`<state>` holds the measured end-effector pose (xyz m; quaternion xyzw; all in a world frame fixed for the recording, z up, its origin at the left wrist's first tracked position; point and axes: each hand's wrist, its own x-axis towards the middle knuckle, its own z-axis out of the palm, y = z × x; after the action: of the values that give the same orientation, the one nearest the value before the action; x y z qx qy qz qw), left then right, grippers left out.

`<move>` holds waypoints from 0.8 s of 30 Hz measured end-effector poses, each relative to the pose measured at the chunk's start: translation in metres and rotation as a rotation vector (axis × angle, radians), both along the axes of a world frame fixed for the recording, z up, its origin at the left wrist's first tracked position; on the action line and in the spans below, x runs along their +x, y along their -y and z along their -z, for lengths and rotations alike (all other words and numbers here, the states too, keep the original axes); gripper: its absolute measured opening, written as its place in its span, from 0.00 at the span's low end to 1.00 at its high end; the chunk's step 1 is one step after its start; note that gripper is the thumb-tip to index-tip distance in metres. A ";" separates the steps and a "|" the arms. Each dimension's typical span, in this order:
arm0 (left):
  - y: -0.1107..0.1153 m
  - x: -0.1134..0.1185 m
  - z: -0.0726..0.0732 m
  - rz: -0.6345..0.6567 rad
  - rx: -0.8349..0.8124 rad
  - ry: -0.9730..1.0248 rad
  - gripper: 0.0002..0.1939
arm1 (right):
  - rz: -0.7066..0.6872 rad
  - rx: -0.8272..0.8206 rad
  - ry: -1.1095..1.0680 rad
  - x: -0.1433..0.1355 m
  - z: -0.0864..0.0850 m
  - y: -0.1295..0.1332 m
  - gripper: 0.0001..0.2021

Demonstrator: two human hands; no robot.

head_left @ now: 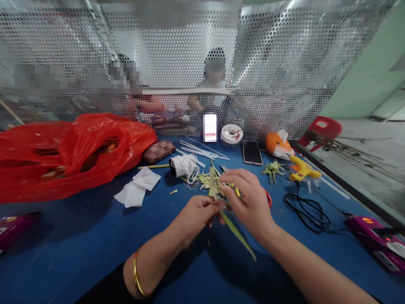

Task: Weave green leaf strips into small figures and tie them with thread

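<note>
My left hand [202, 209] is closed in a pinch on a long, narrow yellow-green leaf strip [237, 234]. The strip's pointed end slants down to the right, while a pale upper part rises above my fingers. At that pale part, my right hand [248, 196] has its thumb and fingers bent in close and appears to grip it. Just behind both hands lies a heap of cut yellow-green strips [204, 181]. Partly hidden under my right hand is what looks like scissors, with a red handle [269, 197] showing.
Left on the blue table are a red plastic bag [79, 164], a checkered pouch [159, 151], tissue [137, 188] and white string [185, 165]. Right are a phone [252, 152], a yellow glue gun [303, 169], its black cord and a purple power strip [376, 240]. Perforated metal screens the back; people sit beyond.
</note>
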<state>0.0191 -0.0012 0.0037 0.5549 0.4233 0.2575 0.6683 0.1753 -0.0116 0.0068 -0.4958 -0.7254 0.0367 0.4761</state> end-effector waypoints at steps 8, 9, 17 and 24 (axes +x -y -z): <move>-0.008 -0.004 -0.002 -0.113 -0.134 0.137 0.27 | -0.095 -0.626 -0.769 0.003 0.009 -0.013 0.19; -0.007 -0.004 -0.001 -0.106 -0.138 0.122 0.27 | -0.181 -0.701 -0.787 0.000 0.010 -0.013 0.19; -0.001 -0.001 0.004 -0.055 -0.166 0.065 0.20 | -0.218 -0.474 -0.459 -0.003 0.013 -0.010 0.17; 0.002 0.002 0.002 -0.042 -0.136 0.105 0.17 | -0.100 -0.365 -0.386 -0.004 0.018 -0.011 0.19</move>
<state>0.0210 -0.0036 0.0016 0.4850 0.4157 0.2709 0.7201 0.1709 -0.0010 -0.0110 -0.5206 -0.6261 0.2845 0.5060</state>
